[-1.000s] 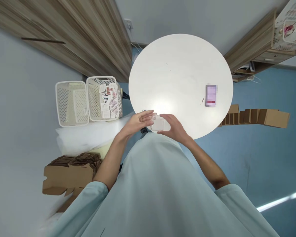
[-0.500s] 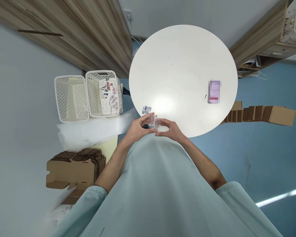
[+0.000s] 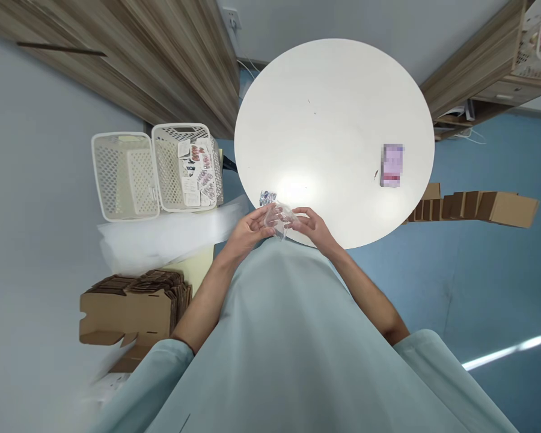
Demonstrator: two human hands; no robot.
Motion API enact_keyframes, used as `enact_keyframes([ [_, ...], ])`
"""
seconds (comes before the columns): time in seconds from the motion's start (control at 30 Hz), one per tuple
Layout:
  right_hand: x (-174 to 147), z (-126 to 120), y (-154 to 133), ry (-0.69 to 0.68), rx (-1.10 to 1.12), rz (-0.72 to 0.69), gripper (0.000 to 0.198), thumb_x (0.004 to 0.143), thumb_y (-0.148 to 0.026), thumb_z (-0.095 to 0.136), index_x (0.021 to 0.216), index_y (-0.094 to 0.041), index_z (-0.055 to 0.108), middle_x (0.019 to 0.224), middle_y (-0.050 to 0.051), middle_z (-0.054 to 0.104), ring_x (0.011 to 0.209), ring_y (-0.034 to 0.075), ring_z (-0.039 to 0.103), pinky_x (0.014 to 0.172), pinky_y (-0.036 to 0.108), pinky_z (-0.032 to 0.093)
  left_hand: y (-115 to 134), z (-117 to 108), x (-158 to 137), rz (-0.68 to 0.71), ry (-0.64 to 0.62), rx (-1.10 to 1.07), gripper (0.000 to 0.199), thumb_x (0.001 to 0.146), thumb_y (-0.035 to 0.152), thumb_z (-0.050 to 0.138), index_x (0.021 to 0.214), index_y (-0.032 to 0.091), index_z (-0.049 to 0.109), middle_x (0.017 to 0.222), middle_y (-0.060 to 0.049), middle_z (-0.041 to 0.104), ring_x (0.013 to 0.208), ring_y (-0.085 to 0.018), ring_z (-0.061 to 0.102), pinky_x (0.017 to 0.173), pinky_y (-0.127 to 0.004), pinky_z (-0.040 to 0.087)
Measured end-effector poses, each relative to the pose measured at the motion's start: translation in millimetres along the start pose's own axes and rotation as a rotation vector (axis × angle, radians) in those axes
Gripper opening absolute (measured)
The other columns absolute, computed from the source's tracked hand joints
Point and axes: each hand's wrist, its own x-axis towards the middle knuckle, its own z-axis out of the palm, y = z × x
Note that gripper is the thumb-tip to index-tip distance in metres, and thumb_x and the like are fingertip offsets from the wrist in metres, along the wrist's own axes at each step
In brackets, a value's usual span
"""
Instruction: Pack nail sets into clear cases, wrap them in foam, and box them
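Observation:
Between my hands, just over the near edge of the white oval table [image 3: 338, 120], is a clear plastic bag [image 3: 279, 220], thin and see-through. My left hand [image 3: 251, 231] grips its left side with thumb and fingers. On the other side, my right hand [image 3: 313, 227] has its fingers at the bag, closed on its right part. A small card of shiny bluish press-on nails [image 3: 267, 198] lies on the table right beyond my left fingers. Whether anything is inside the bag I cannot make out.
At left, a white lidded basket [image 3: 155, 180] stands open with several nail cards in it. White plastic sheeting [image 3: 171, 240] and stacked brown cardboard boxes [image 3: 126, 313] are nearer me. A blurred purple item [image 3: 392, 165] lies on the table; more cardboard boxes [image 3: 482, 205] are at right.
The plastic bag has been spread wider between my hands, and more of it shows. My right hand has shifted slightly up. The nail card stays on the table.

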Motion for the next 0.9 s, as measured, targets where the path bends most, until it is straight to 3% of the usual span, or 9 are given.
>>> enact_keyframes([
  [0.17, 14.7, 13.9, 4.7, 0.175, 0.008, -0.051, 0.062, 0.083, -0.081, 0.074, 0.108, -0.027, 0.06, 0.113, 0.008, 0.081, 0.092, 0.025, 0.082, 0.093, 0.043, 0.064, -1.7, -4.4, -0.9, 0.031, -0.016, -0.025, 0.084, 0.069, 0.05, 0.1, 0.146, 0.031, 0.071, 0.166, -0.012, 0.053, 0.151, -0.039, 0.051, 0.119, -0.051, 0.051],
  [0.27, 25.6, 17.1, 13.0, 0.255, -0.052, -0.079, 0.062, 0.085, -0.086, 0.067, 0.099, -0.026, 0.062, 0.099, 0.006, 0.081, 0.078, 0.022, 0.08, 0.081, 0.039, 0.064, 1.2, -14.5, -3.7, -0.021, -0.069, 0.022, 0.091, 0.068, 0.042, 0.101, 0.151, 0.03, 0.066, 0.161, -0.014, 0.057, 0.147, -0.04, 0.055, 0.115, -0.05, 0.055],
  [0.37, 34.3, 16.3, 18.1, 0.224, -0.113, -0.065, 0.063, 0.085, -0.087, 0.066, 0.092, -0.024, 0.063, 0.089, 0.005, 0.08, 0.071, 0.02, 0.077, 0.074, 0.036, 0.063, 2.3, -23.8, -5.0, -0.048, -0.078, 0.021, 0.102, 0.07, 0.043, 0.099, 0.162, 0.031, 0.054, 0.16, -0.017, 0.057, 0.138, -0.038, 0.064, 0.112, -0.05, 0.057],
  [0.5, 43.1, 18.7, 18.8, 0.131, -0.149, -0.045, 0.063, 0.084, -0.086, 0.068, 0.088, -0.023, 0.064, 0.086, 0.005, 0.08, 0.066, 0.018, 0.074, 0.069, 0.034, 0.061, 0.3, -29.5, -4.1, -0.055, 0.014, 0.02, 0.107, 0.076, 0.045, 0.094, 0.168, 0.037, 0.041, 0.17, -0.017, 0.046, 0.121, -0.031, 0.075, 0.102, -0.046, 0.063],
  [0.63, 53.4, 26.9, 17.5, 0.069, -0.213, -0.044, 0.061, 0.085, -0.084, 0.068, 0.085, -0.023, 0.066, 0.084, 0.004, 0.079, 0.062, 0.017, 0.07, 0.068, 0.033, 0.06, -1.8, -36.3, -7.3, -0.057, 0.077, 0.0, 0.097, 0.074, 0.043, 0.095, 0.161, 0.028, 0.053, 0.165, -0.019, 0.052, 0.113, -0.031, 0.078, 0.087, -0.038, 0.067],
  [0.73, 67.4, 30.4, 18.6, 0.058, -0.284, -0.06, 0.058, 0.09, -0.081, 0.064, 0.088, -0.023, 0.069, 0.089, 0.003, 0.079, 0.063, 0.016, 0.07, 0.07, 0.033, 0.059, -2.9, -47.4, -14.6, -0.058, 0.167, -0.031, 0.089, 0.072, 0.041, 0.096, 0.152, 0.024, 0.062, 0.161, -0.019, 0.058, 0.11, -0.03, 0.078, 0.086, -0.037, 0.067],
  [0.9, 109.9, 25.3, 34.4, 0.177, -0.599, -0.085, 0.04, 0.095, -0.061, 0.068, 0.11, -0.024, 0.072, 0.105, 0.004, 0.079, 0.077, 0.018, 0.071, 0.083, 0.036, 0.059, -6.7, -75.1, -33.9, -0.046, 0.311, -0.065, 0.079, 0.073, 0.042, 0.095, 0.145, 0.023, 0.068, 0.159, -0.017, 0.06, 0.114, -0.03, 0.078, 0.088, -0.037, 0.066],
])
